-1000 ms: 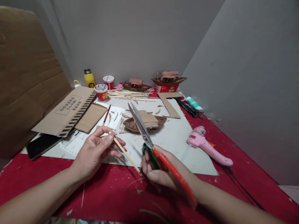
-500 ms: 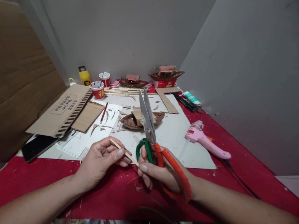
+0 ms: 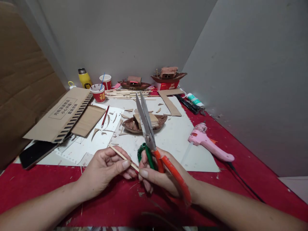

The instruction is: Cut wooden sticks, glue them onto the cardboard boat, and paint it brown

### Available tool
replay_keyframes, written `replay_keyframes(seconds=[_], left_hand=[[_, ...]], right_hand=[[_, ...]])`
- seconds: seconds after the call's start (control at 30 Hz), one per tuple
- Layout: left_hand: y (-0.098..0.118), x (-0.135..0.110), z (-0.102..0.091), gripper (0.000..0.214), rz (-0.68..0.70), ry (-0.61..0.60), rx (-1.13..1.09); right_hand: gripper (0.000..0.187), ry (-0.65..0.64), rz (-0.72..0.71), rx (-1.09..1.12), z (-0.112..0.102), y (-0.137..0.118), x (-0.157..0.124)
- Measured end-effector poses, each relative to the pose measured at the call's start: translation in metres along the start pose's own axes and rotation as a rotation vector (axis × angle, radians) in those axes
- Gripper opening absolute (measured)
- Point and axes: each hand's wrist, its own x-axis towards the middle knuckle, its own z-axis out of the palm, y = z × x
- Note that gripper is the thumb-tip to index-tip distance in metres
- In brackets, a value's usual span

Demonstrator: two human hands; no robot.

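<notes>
Two-handed work, seemingly lining up a cut: called for a steady stick [image 3: 117, 153] seated deep between the blades, fingertips kept clear. Pinched that stick in the left hand [image 3: 106, 168], thumb against forefinger, near end touching the right hand [image 3: 160, 176]. Gripped the scissors [image 3: 146, 126] there, fingers closed through the handles, blades barely parted, tips up. Hovered low over the worktop [image 3: 36, 183], pink glue gun [image 3: 209, 144] off to the right.

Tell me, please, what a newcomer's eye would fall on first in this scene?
The scissors, with orange and green handles, stand blades-up at the centre, gripped by the right hand. Just left of them, the left hand pinches a thin wooden stick. A pink glue gun lies at the right, across the edge of the white sheet onto the red cloth.
</notes>
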Motion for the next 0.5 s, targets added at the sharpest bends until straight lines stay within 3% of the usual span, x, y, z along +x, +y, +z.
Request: replay_keyframes(seconds=[0.13,0.33,0.5], left_hand=[[0.006,-0.001,-0.004,0.020,0.072,0.055,0.028],[0.008,-0.003,-0.007,0.013,0.124,0.044,0.015],[0.009,-0.005,-0.007,0.019,0.137,0.076,-0.050]], right_hand=[[0.043,0.014,-0.021,-0.039,-0.005,0.000,-0.003],[0.045,0.042,-0.027,-0.080,-0.006,-0.005,-0.006],[0.036,0.097,-0.133,-0.318,-0.008,-0.013,-0.006]])
